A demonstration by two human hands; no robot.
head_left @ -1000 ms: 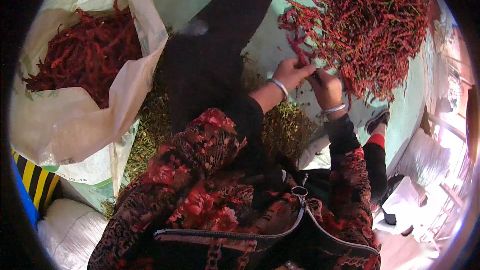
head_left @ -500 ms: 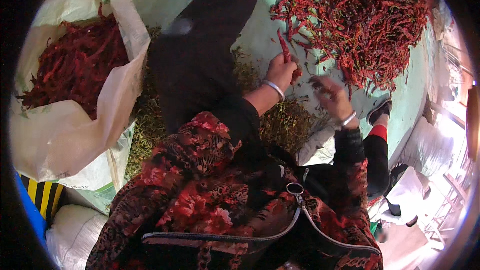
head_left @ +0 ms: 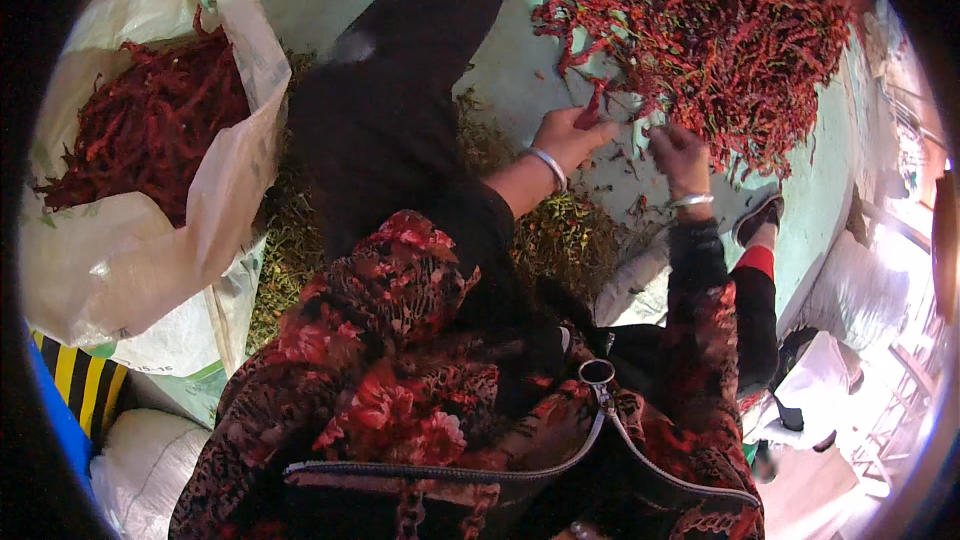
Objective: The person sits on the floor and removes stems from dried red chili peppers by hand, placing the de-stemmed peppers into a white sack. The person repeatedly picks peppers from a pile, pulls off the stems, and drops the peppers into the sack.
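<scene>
A dried red chilli pokes up from the closed fingers of my left hand, which is beside the near left side of a big heap of dried red chillies. My right hand is at the heap's near edge, its fingers pinched together and pointing toward my left hand. Whatever lies between those fingertips is too small to make out. Bits of stem and broken pieces are scattered on the pale green floor around both hands.
An open white woven sack holding red chillies stands at the left. Piles of greenish stems lie between my legs and beside the sack. My dark-trousered leg stretches forward. A tied white sack sits at lower left.
My right hand has moved up to the heap's edge, its fingers now pinched. The left hand has tilted to the right, and the chilli in it stands out less.
</scene>
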